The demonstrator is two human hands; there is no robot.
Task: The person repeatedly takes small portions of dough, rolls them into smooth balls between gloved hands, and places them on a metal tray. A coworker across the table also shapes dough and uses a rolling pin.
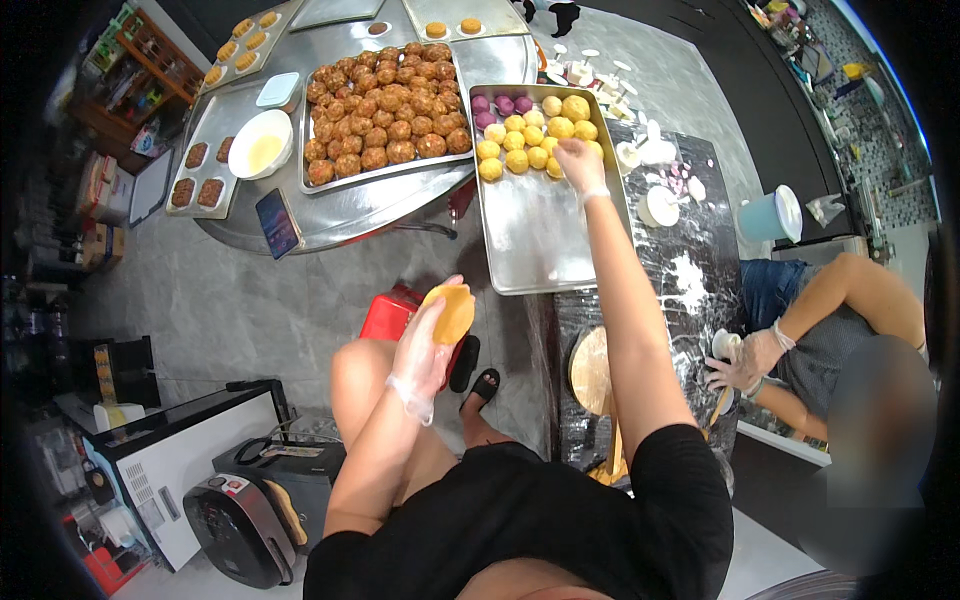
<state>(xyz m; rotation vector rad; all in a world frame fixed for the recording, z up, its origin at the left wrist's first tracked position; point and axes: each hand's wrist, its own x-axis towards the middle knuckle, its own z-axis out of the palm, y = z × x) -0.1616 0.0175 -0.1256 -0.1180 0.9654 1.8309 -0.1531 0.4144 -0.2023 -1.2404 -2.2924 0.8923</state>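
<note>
The person near me has a round, flat, orange-yellow dough disc (456, 318) resting in the gloved left hand (422, 352), above the red stool (383, 318); the thumb lies along the disc's near side, and the other fingers are mostly hidden behind it, though they look cupped in support; the right arm stretches forward over the metal tray (530, 240), where the gloved right hand (580, 168) is down among the yellow balls (516, 160), fingers bunched and pointing inward; whether they pinch a ball I cannot tell from here; the purple balls (483, 104) sit at the tray's far left corner, well apart from that hand; to do this well, I'd say, take one ball lightly at its sides, for they look soft and some touch their neighbours, and lift it straight up so the next ones are not dented; the disc seems thin enough to sag or tear, so the left palm is best held level and loose beneath it, with no thumb pressure on the rim.
</note>
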